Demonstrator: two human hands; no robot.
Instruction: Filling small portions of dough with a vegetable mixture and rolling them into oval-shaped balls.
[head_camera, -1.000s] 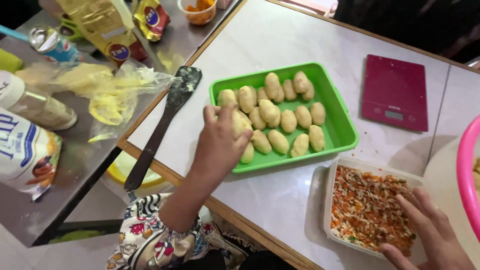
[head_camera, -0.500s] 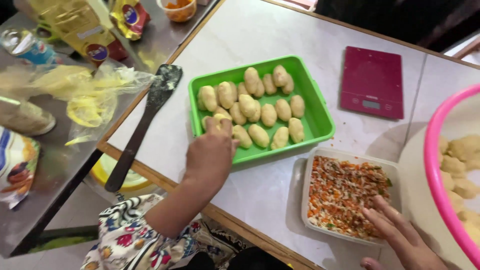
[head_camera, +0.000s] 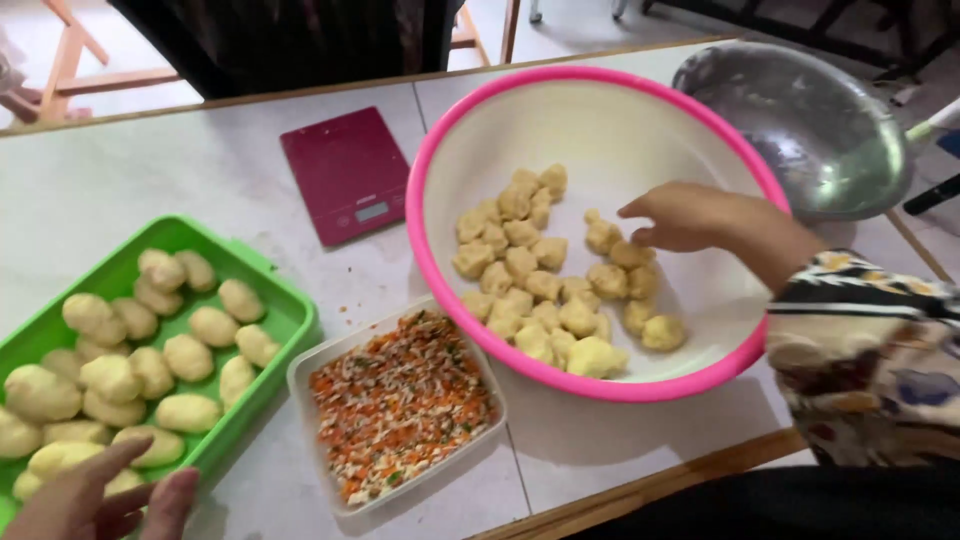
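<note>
Now my right hand (head_camera: 680, 215) hovers open over the dough balls (head_camera: 545, 290) in the pink bowl (head_camera: 600, 388); pinch one lightly, avoid squashing. Left hand (head_camera: 95, 495) rests empty at the green tray (head_camera: 290, 320).

Left hand (head_camera: 95, 500) and green tray (head_camera: 290, 318) cut by the bottom-left edge; metal bowl (head_camera: 800, 120) partly behind the pink bowl's rim (head_camera: 560, 85).

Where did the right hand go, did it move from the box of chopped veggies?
Yes. The right hand left the white container of chopped filling and now reaches over the dough pieces in the pink-rimmed bowl, farther across the table.
</note>
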